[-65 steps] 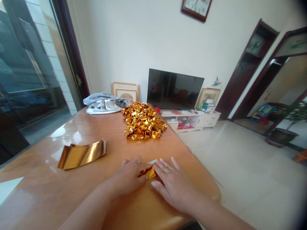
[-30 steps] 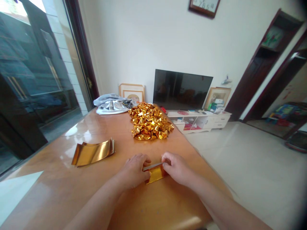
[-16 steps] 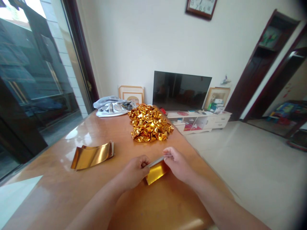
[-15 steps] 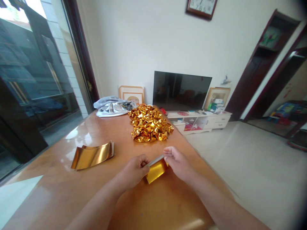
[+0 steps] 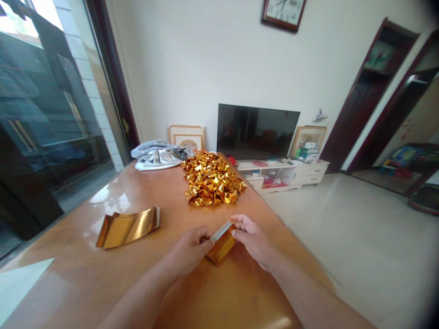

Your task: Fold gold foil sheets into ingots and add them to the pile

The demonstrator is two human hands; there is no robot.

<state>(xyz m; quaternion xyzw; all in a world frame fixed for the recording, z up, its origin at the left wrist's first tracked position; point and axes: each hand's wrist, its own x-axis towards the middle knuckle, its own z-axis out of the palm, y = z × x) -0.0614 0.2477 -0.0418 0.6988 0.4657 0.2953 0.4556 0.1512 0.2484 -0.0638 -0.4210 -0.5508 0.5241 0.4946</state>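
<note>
Since the earlier frames, the folded gold sheet point(image 5: 222, 246) has been lifted from lying flat on the tabletop point(image 5: 103, 283) and tilted up on its near edge, so that its pale upper edge now runs from one hand to the other. The left hand point(image 5: 190, 249) is closed in a loose fist, its fingertips pinching the sheet's left end, while the right hand point(image 5: 252, 237) is closed on the right end between thumb and forefinger; held at both ends, the sheet is kept taut and its fold is kept together. A stack of flat gold sheets point(image 5: 127, 226) lies well to the left of the left hand, within reach. A heap of folded gold pieces point(image 5: 211, 185) is piled beyond both hands, with a grey cloth point(image 5: 156, 154) farther off past it.
</note>
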